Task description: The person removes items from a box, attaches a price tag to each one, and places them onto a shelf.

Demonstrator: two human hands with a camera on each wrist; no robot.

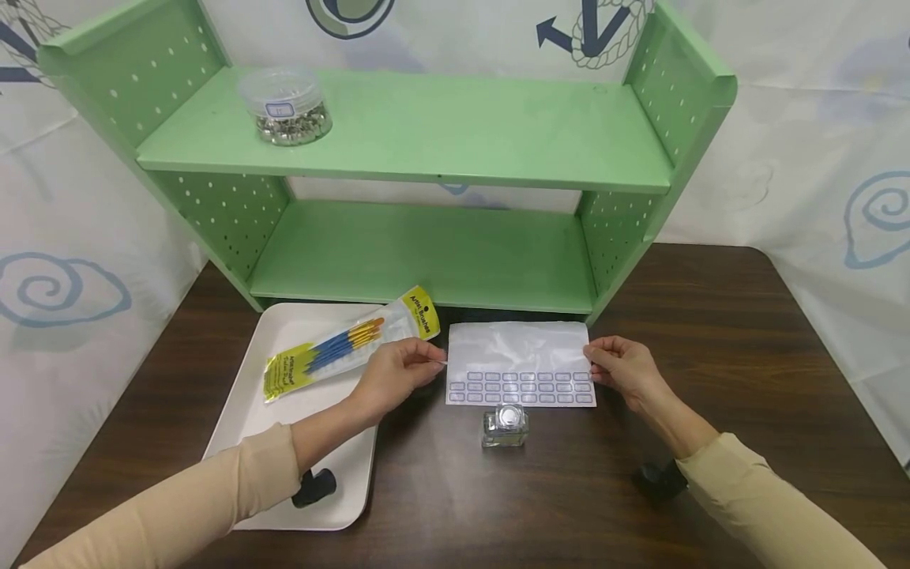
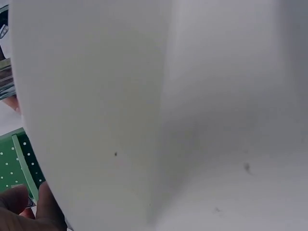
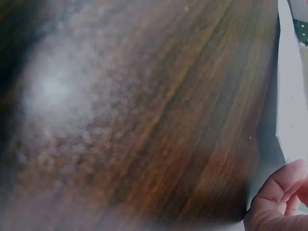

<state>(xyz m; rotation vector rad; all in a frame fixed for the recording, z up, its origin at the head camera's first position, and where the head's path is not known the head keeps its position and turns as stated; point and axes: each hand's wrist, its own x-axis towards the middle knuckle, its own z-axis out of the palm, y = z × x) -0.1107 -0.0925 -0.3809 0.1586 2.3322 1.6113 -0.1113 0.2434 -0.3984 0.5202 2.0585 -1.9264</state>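
In the head view a white sheet of blue-bordered label stickers (image 1: pixel 519 348) lies behind a small square glass bottle (image 1: pixel 504 433) with a clear, shiny top. At the sheet's left edge my left hand (image 1: pixel 398 371) pinches a small label sticker between thumb and finger. The label sticker (image 2: pixel 30 202) shows with its blue border at the fingertips in the left wrist view. One place at the left end of the sheet's top row of labels is bare. My right hand (image 1: pixel 622 367) grips the sheet's right edge between thumb and fingers.
A white tray (image 1: pixel 242 458) on the left bears a pack of artist brushes (image 1: pixel 348 345). Behind the sheet stands a green two-level shelf (image 1: pixel 426 245). On its upper level sits a clear round tub (image 1: pixel 287 111) of small metal pieces. Dark wooden table (image 1: pixel 746 356) extends to the right.
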